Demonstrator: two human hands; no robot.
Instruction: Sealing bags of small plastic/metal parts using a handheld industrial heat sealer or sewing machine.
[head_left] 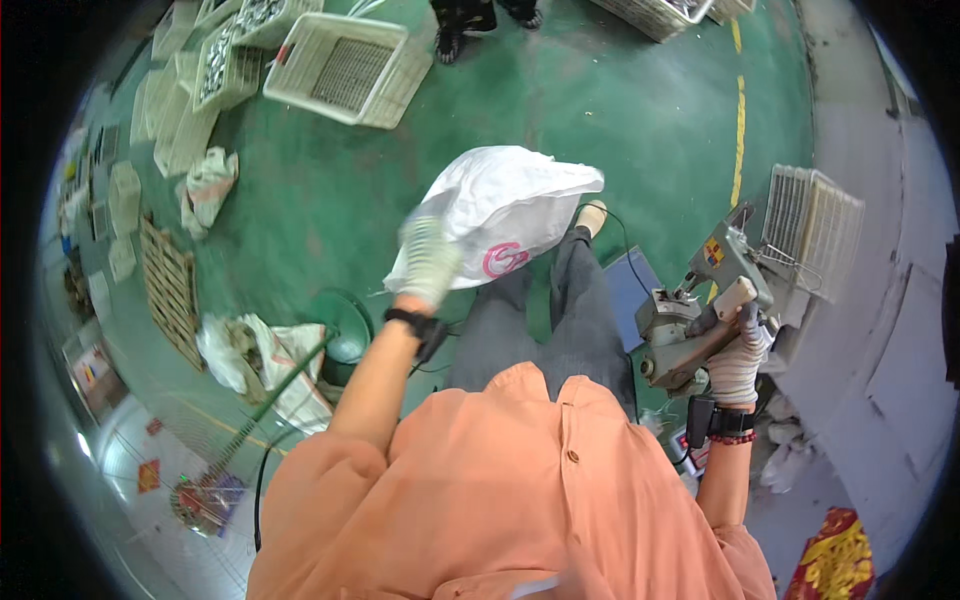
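A white woven sack [500, 195] with a pink-red print lies in front of my legs. My left hand [427, 262], in a white knit glove, is at the sack's left edge. Motion smears its fingers, so I cannot tell whether they grip the sack. Out to the right, my gloved right hand [738, 365] is closed round the handle of a grey metal machine [690, 325] that looks like a portable bag sewing machine. Black straps with small boxes sit on both wrists.
White plastic crates [345, 75] stand at the far left, some holding small parts. A wooden pallet [172, 290], crumpled sacks [285, 370] and a green basin [345, 335] are at left. A stacked crate [812, 225] stands by the right wall. Another person's feet [450, 42] show at the top.
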